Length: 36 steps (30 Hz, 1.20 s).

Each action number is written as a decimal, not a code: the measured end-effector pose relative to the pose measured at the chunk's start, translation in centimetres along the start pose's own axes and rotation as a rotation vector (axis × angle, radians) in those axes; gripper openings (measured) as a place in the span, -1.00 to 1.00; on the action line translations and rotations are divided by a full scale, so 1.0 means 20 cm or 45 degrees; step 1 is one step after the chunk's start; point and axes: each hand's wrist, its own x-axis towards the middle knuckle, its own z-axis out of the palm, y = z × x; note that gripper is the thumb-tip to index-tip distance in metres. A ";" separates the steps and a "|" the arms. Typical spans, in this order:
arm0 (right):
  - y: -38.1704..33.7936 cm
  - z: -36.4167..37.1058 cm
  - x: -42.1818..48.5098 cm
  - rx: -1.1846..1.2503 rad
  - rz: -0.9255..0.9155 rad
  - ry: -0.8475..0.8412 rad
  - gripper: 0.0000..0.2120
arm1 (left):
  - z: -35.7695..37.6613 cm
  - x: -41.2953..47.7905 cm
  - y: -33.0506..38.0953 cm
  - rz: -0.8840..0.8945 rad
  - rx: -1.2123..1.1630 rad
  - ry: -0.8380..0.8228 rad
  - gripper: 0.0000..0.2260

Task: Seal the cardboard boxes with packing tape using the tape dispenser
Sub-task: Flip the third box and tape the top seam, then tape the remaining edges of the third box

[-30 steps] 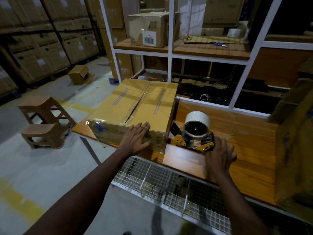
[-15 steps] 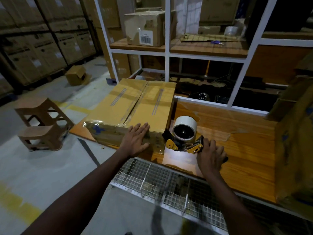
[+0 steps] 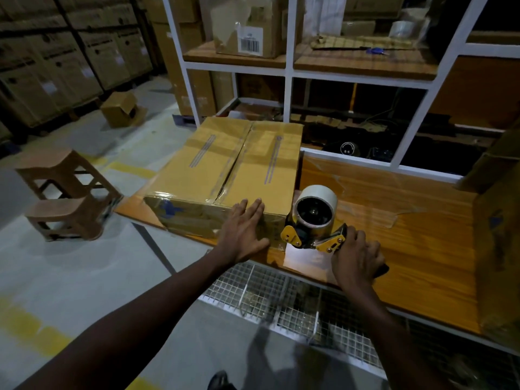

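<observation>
Fingers (image 3: pixel 355 238) of the right hand (image 3: pixel 356 256) curl round the rear handle of the tape dispenser (image 3: pixel 312 229), gripping it from behind as it sits on the wooden surface (image 3: pixel 416 249). Its yellow side plates face the camera. The roll of tape (image 3: pixel 316 199) on it is white with a dark core and tilts up toward the viewer. The dispenser stands just beside the near right corner of the cardboard box (image 3: pixel 233 170).

The left hand (image 3: pixel 243 229) lies flat with straight fingers, holding nothing. It presses on the box's near face by that same corner, fingertips reaching the top edge. The box rests at the left end of the surface with its flaps closed. Shiny clear tape runs along the centre seam and over the near edge.

Below the front edge of the surface hangs a wire mesh rack (image 3: pixel 281 299). A second brown box (image 3: pixel 501 235) stands at the far right. Behind the surface rises a white shelf frame (image 3: pixel 287 71), holding a box with a barcode label (image 3: pixel 247 26) and a clear tape roll (image 3: pixel 405 26). On the floor to the left stand two brown stools (image 3: pixel 64 192) and, farther back, a small open carton (image 3: pixel 121 108).
</observation>
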 end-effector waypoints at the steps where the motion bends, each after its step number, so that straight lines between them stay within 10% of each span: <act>1: -0.01 -0.01 -0.01 0.021 0.038 -0.042 -0.58 | 0.00 0.00 0.00 -0.001 -0.001 0.003 -0.06; 8: -0.08 0.03 -0.05 0.298 0.342 -0.358 -0.50 | 0.01 0.02 -0.01 -0.015 0.008 -0.021 -0.06; 36: 0.05 -0.14 0.07 0.402 0.335 0.160 -0.76 | -0.10 0.04 -0.12 0.018 -0.077 0.063 -0.20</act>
